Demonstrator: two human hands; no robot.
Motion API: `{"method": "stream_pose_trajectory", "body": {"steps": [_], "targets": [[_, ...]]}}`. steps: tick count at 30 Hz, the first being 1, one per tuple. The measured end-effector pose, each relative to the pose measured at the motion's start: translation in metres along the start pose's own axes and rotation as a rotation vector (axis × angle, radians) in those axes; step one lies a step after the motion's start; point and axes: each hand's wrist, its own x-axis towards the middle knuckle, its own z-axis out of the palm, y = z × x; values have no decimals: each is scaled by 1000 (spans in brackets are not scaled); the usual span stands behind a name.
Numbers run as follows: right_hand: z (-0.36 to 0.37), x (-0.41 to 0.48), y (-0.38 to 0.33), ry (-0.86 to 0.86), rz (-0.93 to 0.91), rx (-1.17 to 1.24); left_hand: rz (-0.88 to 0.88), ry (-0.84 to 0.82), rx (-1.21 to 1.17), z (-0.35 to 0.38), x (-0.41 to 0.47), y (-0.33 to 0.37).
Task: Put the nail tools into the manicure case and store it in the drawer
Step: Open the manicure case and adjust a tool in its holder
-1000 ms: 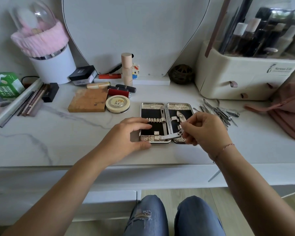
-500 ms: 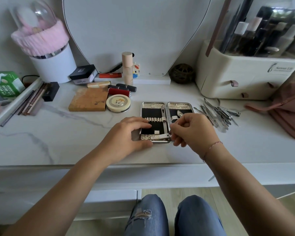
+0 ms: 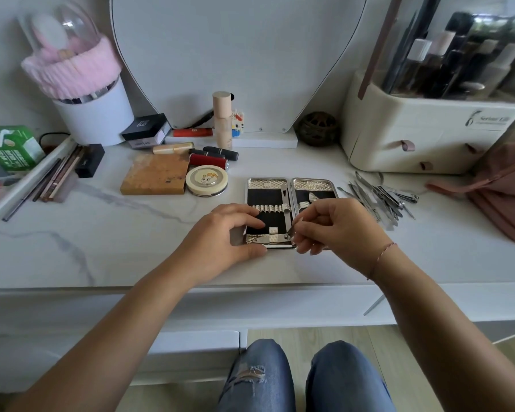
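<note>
The manicure case lies open and flat at the centre of the frame on the marble vanity top, its two black-lined halves side by side. A nail clipper lies crosswise along the lower edge of the left half. The right hand pinches the clipper's right end between thumb and forefinger, with the other fingers curled under. The left hand grips the case's lower-left corner, its fingers bent over the lining and its thumb against the near edge.

A slim metal tool is strapped in the left half beside the hinge, and part of a nipper shows in the right half above the right hand.

Just right of the case, a loose pile of nail tools lies on the top. Further right is a pink bag, and a cream cosmetics organiser stands at upper right. Left of the case sit a round compact and a brown palette, touching each other.
</note>
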Motion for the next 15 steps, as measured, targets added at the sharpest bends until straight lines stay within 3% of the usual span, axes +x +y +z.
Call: {"method": "stream_pose_trajectory", "body": {"steps": [8,15], "targets": [[16,7,-2,27,-189,-330,-11,8,-64,0,0,-3],[25,8,-2,42,-192,-427,-27,10,-219,-3,1,-4]]}}
